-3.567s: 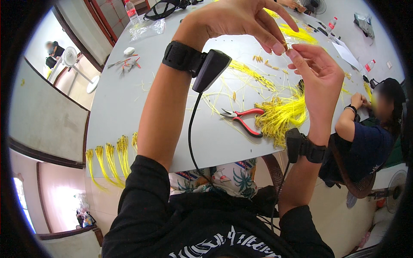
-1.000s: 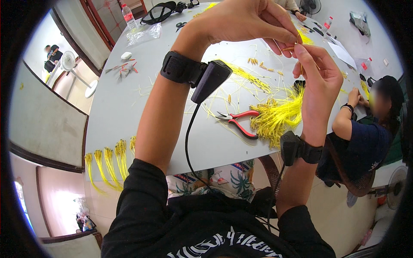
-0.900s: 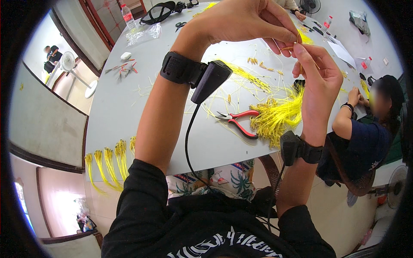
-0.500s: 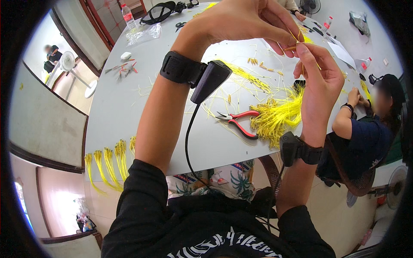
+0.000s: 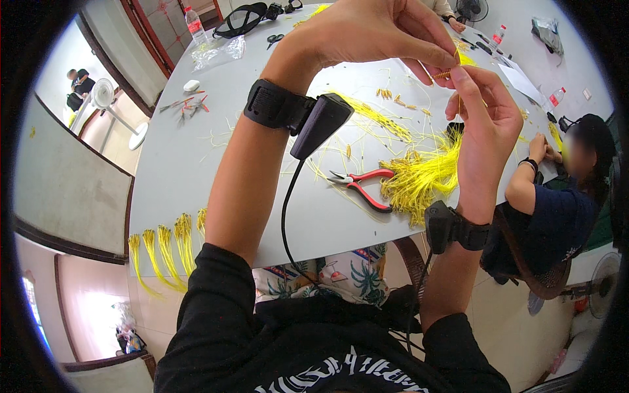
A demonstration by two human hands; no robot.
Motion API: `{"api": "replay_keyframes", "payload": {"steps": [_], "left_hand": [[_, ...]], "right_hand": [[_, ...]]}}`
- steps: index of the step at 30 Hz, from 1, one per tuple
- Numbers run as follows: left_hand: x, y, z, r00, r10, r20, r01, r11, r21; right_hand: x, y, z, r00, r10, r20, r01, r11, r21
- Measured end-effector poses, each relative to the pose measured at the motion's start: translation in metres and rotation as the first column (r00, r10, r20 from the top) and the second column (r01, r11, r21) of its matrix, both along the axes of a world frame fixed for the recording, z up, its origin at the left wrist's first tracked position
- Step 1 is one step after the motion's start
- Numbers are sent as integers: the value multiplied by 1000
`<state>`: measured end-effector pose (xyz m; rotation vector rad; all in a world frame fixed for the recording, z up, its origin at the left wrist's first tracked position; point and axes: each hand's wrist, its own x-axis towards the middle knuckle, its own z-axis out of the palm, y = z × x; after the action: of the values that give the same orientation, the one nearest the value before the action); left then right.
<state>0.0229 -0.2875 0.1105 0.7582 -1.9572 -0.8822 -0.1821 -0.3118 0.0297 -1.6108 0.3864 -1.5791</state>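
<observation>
High over the far part of the table, my left hand [image 5: 380, 36] and my right hand [image 5: 488, 108] meet at the fingertips. Between them is a small gold coil [image 5: 442, 74], ribbed like a spring, with thin yellow thread at it. My left fingers pinch the coil; my right thumb and finger press close to its end, where the thread runs. Exactly what sits under the right fingertips is hidden. Below the right hand lies a large bundle of yellow cords [image 5: 426, 177] with gold ends. Pliers [image 5: 363, 187] with red and black handles rest beside it.
Several small cord bundles [image 5: 167, 245] hang over the table's near left edge. Loose gold coils [image 5: 396, 98] and more yellow cords [image 5: 373, 114] lie mid-table. Farther off are a plastic bag [image 5: 219, 52] and a water bottle [image 5: 194, 23]. A person [image 5: 557, 190] sits at the right.
My hands stay nearly in place, with only a slight shift of the fingers around the coil and thread. The rest of the table looks the same.
</observation>
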Motion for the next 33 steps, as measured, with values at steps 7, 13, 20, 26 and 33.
{"api": "replay_keyframes", "payload": {"steps": [7, 13, 20, 26, 33], "left_hand": [[-1, 3, 1, 1000, 16, -3, -16, 1000, 6], [-1, 3, 1, 1000, 13, -15, -13, 1000, 1], [-2, 3, 1, 1000, -7, -22, 6, 1000, -21], [-3, 4, 1, 1000, 4, -24, -5, 1000, -20], [-4, 4, 1, 999, 1, -44, -2, 1000, -14]], "right_hand": [[2, 1, 0, 1000, 2, 20, -2, 1000, 3], [1, 1, 1, 1000, -17, 3, 17, 1000, 3], [1, 2, 1, 1000, 6, 14, -6, 1000, -11], [2, 3, 2, 1000, 6, 23, -6, 1000, -7], [2, 3, 2, 1000, 20, 23, -20, 1000, 1]]}}
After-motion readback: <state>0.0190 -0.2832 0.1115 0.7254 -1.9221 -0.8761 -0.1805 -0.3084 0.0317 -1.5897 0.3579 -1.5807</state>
